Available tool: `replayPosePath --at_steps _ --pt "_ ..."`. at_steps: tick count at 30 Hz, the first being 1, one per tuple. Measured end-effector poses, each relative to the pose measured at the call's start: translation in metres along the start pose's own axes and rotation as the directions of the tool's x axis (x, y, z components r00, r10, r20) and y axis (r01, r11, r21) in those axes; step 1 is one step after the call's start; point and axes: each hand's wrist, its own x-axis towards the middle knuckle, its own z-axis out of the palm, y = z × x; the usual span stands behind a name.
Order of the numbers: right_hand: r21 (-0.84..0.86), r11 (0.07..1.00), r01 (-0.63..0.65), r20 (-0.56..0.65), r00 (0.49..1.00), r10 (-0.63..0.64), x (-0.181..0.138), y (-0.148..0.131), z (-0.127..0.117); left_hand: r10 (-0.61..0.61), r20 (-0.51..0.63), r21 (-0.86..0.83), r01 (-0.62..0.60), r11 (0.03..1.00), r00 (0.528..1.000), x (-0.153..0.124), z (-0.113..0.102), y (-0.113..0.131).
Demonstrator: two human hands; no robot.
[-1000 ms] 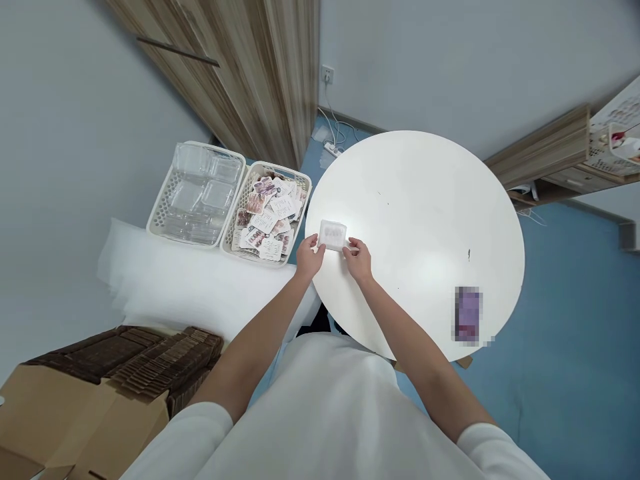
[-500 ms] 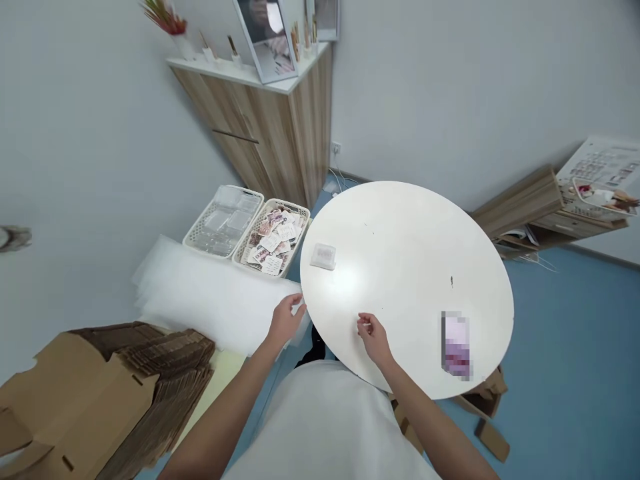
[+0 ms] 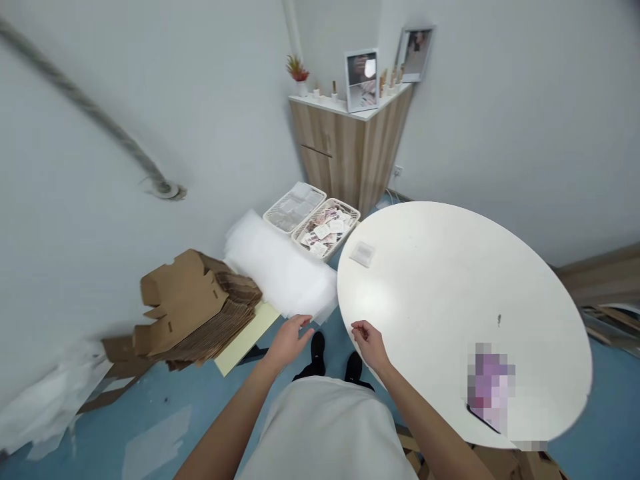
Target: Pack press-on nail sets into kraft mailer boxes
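Observation:
My left hand [image 3: 290, 339] hovers off the table's near edge, fingers loosely spread, holding nothing, close to the white foam sheets [image 3: 280, 270]. At the round white table's [image 3: 450, 293] near rim my right hand [image 3: 369, 340] has its fingers curled, with nothing visible in them. A small clear plastic case [image 3: 363, 253] lies alone on the table's far left part, well beyond both hands.
Two white baskets sit on the floor: one with clear cases [image 3: 294, 207], one with printed cards [image 3: 326, 230]. Flattened cardboard boxes [image 3: 193, 310] pile up at left. A wooden cabinet [image 3: 350, 150] fills the corner. A phone [image 3: 487, 390] lies at the table's near right.
Both hands let go of the clear case and drew back to the table's near edge. The view swung left, showing more of the cardboard pile and wall.

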Motion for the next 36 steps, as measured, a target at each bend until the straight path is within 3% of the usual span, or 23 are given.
replayPosePath --at_steps 5,10,13,17,21,26,32,36 --pt "-0.053 0.991 0.121 0.155 0.982 -0.112 0.021 -0.026 0.038 -0.092 -0.221 0.119 0.121 0.985 0.971 -0.029 -0.044 -0.038" --pt "-0.254 0.914 0.316 0.385 0.900 -0.205 0.046 -0.061 0.109 -0.192 -0.498 0.207 0.331 0.921 0.846 -0.064 -0.098 -0.100" --pt "-0.388 0.785 0.483 0.528 0.815 -0.241 0.063 -0.086 0.169 -0.218 -0.549 0.240 0.402 0.883 0.807 -0.082 -0.131 -0.142" --pt "-0.545 0.525 0.653 0.610 0.739 -0.285 0.081 -0.120 0.250 -0.212 -0.523 0.292 0.407 0.865 0.826 -0.091 -0.164 -0.190" --pt "-0.733 0.330 0.594 0.531 0.804 -0.267 0.092 -0.143 0.310 -0.234 -0.371 0.313 0.358 0.879 0.899 -0.085 -0.179 -0.218" --pt "-0.874 0.205 0.441 0.406 0.894 -0.190 0.103 -0.150 0.342 -0.267 -0.245 0.267 0.330 0.905 0.932 -0.078 -0.176 -0.236" --pt "-0.916 0.154 0.371 0.350 0.926 -0.143 0.112 -0.151 0.345 -0.220 -0.223 0.171 0.260 0.950 0.950 -0.081 -0.173 -0.251" --pt "-0.904 0.251 0.345 0.323 0.938 -0.128 0.115 -0.159 0.347 -0.145 -0.219 0.208 0.191 0.959 0.965 -0.082 -0.176 -0.256"
